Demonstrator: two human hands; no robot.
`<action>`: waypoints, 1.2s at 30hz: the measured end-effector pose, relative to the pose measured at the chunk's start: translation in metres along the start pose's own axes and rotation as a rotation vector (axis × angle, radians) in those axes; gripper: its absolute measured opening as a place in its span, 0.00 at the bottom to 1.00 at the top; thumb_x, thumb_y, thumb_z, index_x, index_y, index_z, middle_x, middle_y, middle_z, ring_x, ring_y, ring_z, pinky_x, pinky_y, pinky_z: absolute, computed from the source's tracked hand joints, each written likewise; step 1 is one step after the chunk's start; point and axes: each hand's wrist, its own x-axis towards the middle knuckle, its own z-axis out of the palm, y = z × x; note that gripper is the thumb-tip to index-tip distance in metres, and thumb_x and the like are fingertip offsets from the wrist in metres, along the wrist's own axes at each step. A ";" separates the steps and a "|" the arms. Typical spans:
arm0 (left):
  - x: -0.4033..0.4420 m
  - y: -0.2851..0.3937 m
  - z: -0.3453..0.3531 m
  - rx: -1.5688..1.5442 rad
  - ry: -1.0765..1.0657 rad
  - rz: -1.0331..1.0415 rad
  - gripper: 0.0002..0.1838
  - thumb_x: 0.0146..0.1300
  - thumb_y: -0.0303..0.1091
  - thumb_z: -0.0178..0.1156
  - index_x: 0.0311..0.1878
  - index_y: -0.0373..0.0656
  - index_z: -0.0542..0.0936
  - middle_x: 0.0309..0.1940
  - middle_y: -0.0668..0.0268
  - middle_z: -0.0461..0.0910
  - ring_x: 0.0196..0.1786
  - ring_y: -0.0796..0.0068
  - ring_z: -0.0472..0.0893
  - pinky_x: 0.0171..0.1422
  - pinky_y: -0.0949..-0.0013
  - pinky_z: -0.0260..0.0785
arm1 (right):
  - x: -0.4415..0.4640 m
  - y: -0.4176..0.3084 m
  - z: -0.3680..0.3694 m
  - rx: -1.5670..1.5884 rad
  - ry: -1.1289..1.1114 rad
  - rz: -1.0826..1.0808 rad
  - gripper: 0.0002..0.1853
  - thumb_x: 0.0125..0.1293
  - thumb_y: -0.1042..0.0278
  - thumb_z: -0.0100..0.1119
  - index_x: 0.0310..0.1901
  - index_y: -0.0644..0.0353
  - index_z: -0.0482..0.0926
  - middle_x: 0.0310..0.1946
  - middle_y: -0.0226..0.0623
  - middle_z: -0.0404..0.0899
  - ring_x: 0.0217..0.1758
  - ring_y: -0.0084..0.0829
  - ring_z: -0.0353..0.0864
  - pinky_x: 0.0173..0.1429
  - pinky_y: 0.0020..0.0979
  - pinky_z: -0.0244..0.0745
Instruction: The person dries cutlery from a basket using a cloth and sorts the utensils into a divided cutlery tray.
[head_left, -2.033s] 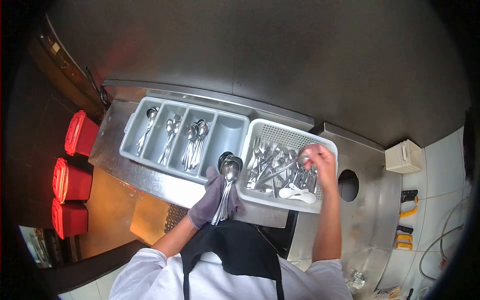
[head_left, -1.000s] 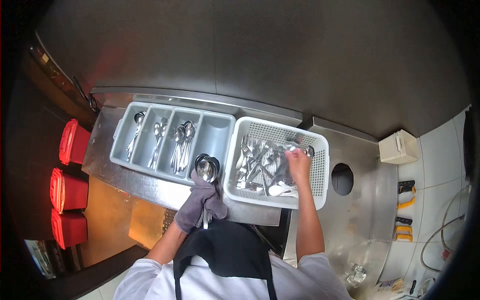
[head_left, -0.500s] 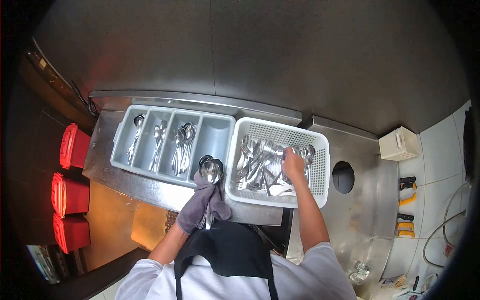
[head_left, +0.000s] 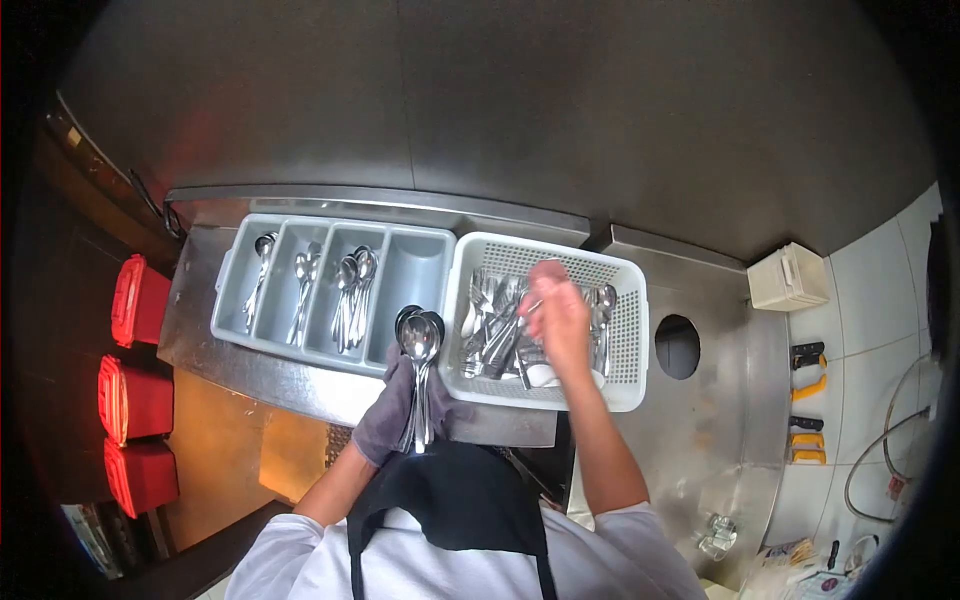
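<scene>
My left hand (head_left: 388, 415), wrapped in a grey-purple cloth (head_left: 379, 433), is closed around a bunch of metal spoons (head_left: 420, 345) just in front of the cutlery tray. Their bowls point up and away, and the handles hang toward my apron. Over the white perforated basket (head_left: 632, 385) is my right hand (head_left: 560, 310), its fingers smeared by motion, so whether it holds a piece is unclear. Mixed forks (head_left: 487, 287), spoons and other cutlery fill the basket below it. The grey tray (head_left: 232, 320) has spoons (head_left: 355, 290) in its third compartment, with more cutlery in the two left ones.
Tray and basket stand side by side on a steel counter (head_left: 190, 300) against a dark wall. A round hole (head_left: 678, 347) is cut in the steel on the right. Red lidded bins (head_left: 138, 400) line the left side. A cream box (head_left: 790, 278) stands at the right.
My right hand has lifted out of the cutlery and moved slightly left. In my left hand, the spoons' handles now show in front of the cloth. The view has shifted slightly.
</scene>
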 end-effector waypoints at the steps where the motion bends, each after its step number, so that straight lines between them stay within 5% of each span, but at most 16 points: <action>1: 0.001 0.001 0.000 0.278 -0.019 0.004 0.22 0.82 0.53 0.43 0.52 0.43 0.74 0.35 0.63 0.80 0.39 0.70 0.82 0.49 0.65 0.78 | -0.013 -0.009 0.013 0.051 -0.105 0.116 0.15 0.80 0.61 0.53 0.58 0.60 0.80 0.28 0.33 0.83 0.20 0.14 0.73 0.25 0.20 0.66; 3: 0.003 -0.003 0.002 0.699 0.003 0.068 0.22 0.82 0.54 0.44 0.49 0.44 0.74 0.33 0.64 0.79 0.37 0.71 0.81 0.45 0.67 0.78 | -0.033 -0.003 0.038 0.230 -0.338 0.189 0.15 0.78 0.61 0.56 0.57 0.62 0.80 0.30 0.33 0.85 0.20 0.16 0.74 0.26 0.22 0.69; 5: 0.003 -0.013 0.010 0.987 0.091 0.188 0.21 0.82 0.53 0.45 0.44 0.44 0.75 0.32 0.65 0.78 0.35 0.73 0.80 0.42 0.70 0.76 | -0.044 0.006 0.058 0.070 -0.314 0.044 0.16 0.77 0.60 0.59 0.57 0.62 0.80 0.35 0.35 0.87 0.22 0.18 0.77 0.28 0.24 0.72; 9: -0.005 -0.020 0.018 0.851 0.211 0.189 0.11 0.80 0.36 0.47 0.38 0.45 0.71 0.30 0.68 0.74 0.34 0.77 0.77 0.40 0.74 0.72 | -0.007 0.057 0.017 -0.387 -0.103 -0.104 0.23 0.69 0.61 0.66 0.61 0.64 0.78 0.49 0.46 0.87 0.36 0.35 0.88 0.43 0.39 0.81; 11: -0.018 -0.012 0.006 1.108 0.061 0.268 0.07 0.78 0.33 0.50 0.51 0.41 0.74 0.42 0.64 0.76 0.47 0.71 0.77 0.58 0.67 0.69 | 0.018 0.088 -0.037 -0.880 0.150 -0.337 0.23 0.67 0.60 0.68 0.59 0.64 0.79 0.47 0.49 0.86 0.42 0.45 0.88 0.50 0.45 0.81; 14: -0.023 0.024 -0.046 1.764 -0.074 0.605 0.12 0.77 0.29 0.50 0.59 0.38 0.74 0.51 0.60 0.76 0.55 0.68 0.77 0.67 0.64 0.68 | 0.038 0.107 -0.103 -1.258 0.291 -0.100 0.19 0.63 0.61 0.70 0.51 0.62 0.82 0.44 0.48 0.85 0.47 0.48 0.87 0.53 0.47 0.81; 18: -0.025 0.013 -0.026 2.056 -0.167 0.898 0.11 0.78 0.31 0.50 0.57 0.39 0.75 0.47 0.62 0.78 0.51 0.68 0.78 0.63 0.64 0.70 | 0.044 0.128 -0.135 -1.215 0.175 0.009 0.14 0.61 0.63 0.71 0.45 0.59 0.83 0.45 0.45 0.85 0.47 0.50 0.86 0.49 0.48 0.80; 20: -0.023 0.013 -0.018 1.793 -0.055 0.768 0.10 0.79 0.32 0.49 0.56 0.40 0.76 0.43 0.62 0.80 0.49 0.69 0.80 0.60 0.65 0.72 | 0.048 0.131 -0.131 -1.223 0.281 -0.119 0.10 0.62 0.65 0.70 0.40 0.60 0.82 0.39 0.44 0.86 0.41 0.50 0.86 0.45 0.48 0.80; 22: -0.013 0.023 -0.027 1.069 0.178 0.362 0.11 0.80 0.34 0.47 0.54 0.41 0.76 0.41 0.63 0.81 0.47 0.72 0.81 0.57 0.69 0.74 | 0.047 0.104 -0.120 -1.104 0.350 -0.196 0.10 0.62 0.65 0.70 0.37 0.61 0.81 0.35 0.46 0.87 0.38 0.52 0.85 0.44 0.49 0.79; 25: -0.009 0.009 -0.005 0.821 0.116 0.202 0.13 0.82 0.37 0.44 0.48 0.43 0.76 0.37 0.65 0.80 0.40 0.75 0.82 0.49 0.71 0.76 | 0.040 0.060 -0.081 -0.481 0.363 -0.283 0.07 0.68 0.71 0.67 0.39 0.64 0.80 0.32 0.40 0.86 0.32 0.35 0.86 0.34 0.34 0.79; 27: -0.004 -0.003 0.002 0.863 0.191 0.286 0.17 0.83 0.44 0.42 0.44 0.44 0.76 0.33 0.67 0.79 0.34 0.74 0.80 0.40 0.70 0.76 | 0.024 0.024 -0.045 -0.106 0.273 -0.212 0.05 0.71 0.74 0.64 0.45 0.64 0.80 0.35 0.34 0.86 0.35 0.21 0.86 0.30 0.22 0.76; 31: 0.002 -0.001 0.001 0.959 0.022 0.239 0.21 0.83 0.50 0.41 0.48 0.42 0.76 0.33 0.65 0.80 0.34 0.73 0.80 0.40 0.69 0.76 | -0.025 -0.009 0.038 0.250 -0.127 0.029 0.13 0.68 0.72 0.68 0.52 0.59 0.79 0.39 0.36 0.89 0.32 0.23 0.88 0.25 0.20 0.75; 33: 0.005 0.001 0.000 0.653 -0.168 0.074 0.19 0.84 0.48 0.41 0.54 0.43 0.74 0.40 0.67 0.79 0.41 0.75 0.80 0.47 0.71 0.76 | -0.041 0.000 0.073 0.097 -0.182 0.008 0.11 0.67 0.70 0.71 0.48 0.61 0.82 0.39 0.35 0.88 0.35 0.22 0.87 0.28 0.21 0.76; 36: 0.002 0.001 -0.004 0.660 -0.133 0.022 0.15 0.82 0.42 0.44 0.56 0.43 0.73 0.41 0.68 0.76 0.41 0.77 0.79 0.48 0.71 0.76 | -0.045 -0.005 0.089 -0.369 -0.048 -0.419 0.09 0.64 0.68 0.74 0.42 0.62 0.85 0.36 0.34 0.87 0.32 0.24 0.85 0.36 0.25 0.77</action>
